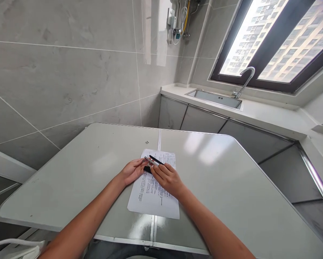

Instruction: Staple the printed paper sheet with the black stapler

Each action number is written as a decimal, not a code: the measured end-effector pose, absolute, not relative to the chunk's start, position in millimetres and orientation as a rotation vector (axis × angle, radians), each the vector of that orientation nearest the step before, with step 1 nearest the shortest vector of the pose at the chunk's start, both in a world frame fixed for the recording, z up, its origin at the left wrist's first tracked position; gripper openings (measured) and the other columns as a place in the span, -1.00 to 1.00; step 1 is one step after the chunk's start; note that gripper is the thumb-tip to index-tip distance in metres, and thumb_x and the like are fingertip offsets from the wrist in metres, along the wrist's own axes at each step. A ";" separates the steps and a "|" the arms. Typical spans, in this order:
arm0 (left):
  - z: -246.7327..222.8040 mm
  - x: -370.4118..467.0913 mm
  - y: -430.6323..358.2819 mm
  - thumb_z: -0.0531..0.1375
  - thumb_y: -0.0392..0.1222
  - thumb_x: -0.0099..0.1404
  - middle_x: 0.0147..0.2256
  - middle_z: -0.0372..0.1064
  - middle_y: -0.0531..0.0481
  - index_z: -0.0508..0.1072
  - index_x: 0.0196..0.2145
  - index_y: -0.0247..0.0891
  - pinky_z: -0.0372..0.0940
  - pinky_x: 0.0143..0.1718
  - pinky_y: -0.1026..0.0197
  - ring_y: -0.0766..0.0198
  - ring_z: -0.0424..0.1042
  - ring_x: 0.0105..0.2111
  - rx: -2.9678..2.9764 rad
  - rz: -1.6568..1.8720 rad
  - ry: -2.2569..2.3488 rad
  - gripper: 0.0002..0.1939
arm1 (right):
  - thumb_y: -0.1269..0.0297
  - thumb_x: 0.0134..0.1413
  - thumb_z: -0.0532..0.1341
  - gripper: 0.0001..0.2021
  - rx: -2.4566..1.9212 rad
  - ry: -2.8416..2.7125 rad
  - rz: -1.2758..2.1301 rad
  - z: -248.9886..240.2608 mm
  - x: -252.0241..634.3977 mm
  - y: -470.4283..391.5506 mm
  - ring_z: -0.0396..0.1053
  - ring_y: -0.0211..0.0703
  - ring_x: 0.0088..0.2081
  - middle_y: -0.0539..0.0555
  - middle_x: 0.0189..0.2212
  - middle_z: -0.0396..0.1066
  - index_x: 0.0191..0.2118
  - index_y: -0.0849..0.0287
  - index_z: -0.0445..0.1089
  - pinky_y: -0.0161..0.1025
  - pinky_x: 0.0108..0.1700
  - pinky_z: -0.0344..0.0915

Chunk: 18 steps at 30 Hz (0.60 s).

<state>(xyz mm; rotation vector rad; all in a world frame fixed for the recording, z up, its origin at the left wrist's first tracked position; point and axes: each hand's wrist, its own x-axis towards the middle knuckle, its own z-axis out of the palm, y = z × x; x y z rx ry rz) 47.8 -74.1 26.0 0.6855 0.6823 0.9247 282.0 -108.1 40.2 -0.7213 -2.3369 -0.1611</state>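
Note:
An opened stapler [156, 160] with black outer parts and a silver metal middle is held over the printed paper sheets [153, 207]. My right hand [168, 178] is closed around its right end, with the thumb underneath. My left hand [133, 170] pinches at its left, metal end; whether a small piece is also between those fingers is too small to tell. The stapler's black lower part shows between the two hands. Beyond the top edge of the paper, two short strips of staples [147, 142] lie on the table.
The pale folding table [210, 194] has a metal seam down its middle under the paper. A tiled wall [69, 79] rises on the left. At the back right are a counter with a sink [217, 99], a faucet [244, 82] and a window [274, 39].

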 end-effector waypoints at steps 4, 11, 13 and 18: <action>26.5 42.2 -70.4 0.20 -0.28 0.42 -0.04 0.55 -0.32 0.56 -0.08 -0.43 0.45 0.02 0.14 0.16 0.56 -0.07 0.605 1.045 0.801 -0.79 | 0.53 0.29 0.14 -0.61 -0.917 -2.124 -0.012 41.3 283.9 -109.4 0.50 0.02 -0.04 0.13 -0.04 0.58 0.10 0.00 0.49 0.06 0.04 0.44; 35.4 36.0 -73.1 0.27 0.18 0.37 -0.44 0.35 0.05 0.54 -0.16 -0.32 0.02 -0.64 0.36 0.46 0.17 -0.62 0.952 1.279 1.057 -0.55 | 0.27 0.02 0.33 -0.74 -1.330 -1.781 0.755 39.9 282.1 -110.9 0.53 0.01 -0.23 0.07 -0.21 0.60 -0.11 0.09 0.52 -0.06 -0.12 0.46; 40.3 39.4 -77.2 0.21 0.27 0.38 -0.49 0.30 0.07 0.57 -0.19 -0.32 -0.04 -0.61 0.33 0.45 0.10 -0.63 1.063 1.249 1.004 -0.48 | 0.24 0.02 0.34 -0.73 -1.355 -1.822 0.800 37.7 283.6 -108.6 0.53 0.01 -0.22 0.07 -0.21 0.60 -0.11 0.09 0.52 -0.05 -0.10 0.45; 53.9 40.3 -87.1 0.18 0.26 0.41 -0.58 0.09 0.13 0.64 -0.15 -0.32 -0.07 -0.49 0.26 0.41 0.01 -0.57 1.318 1.115 0.903 -0.46 | 0.12 0.09 0.41 -0.68 -1.183 -1.925 0.504 60.1 280.3 -102.7 0.46 0.14 0.02 0.14 -0.03 0.55 -0.03 0.03 0.53 0.11 0.06 0.41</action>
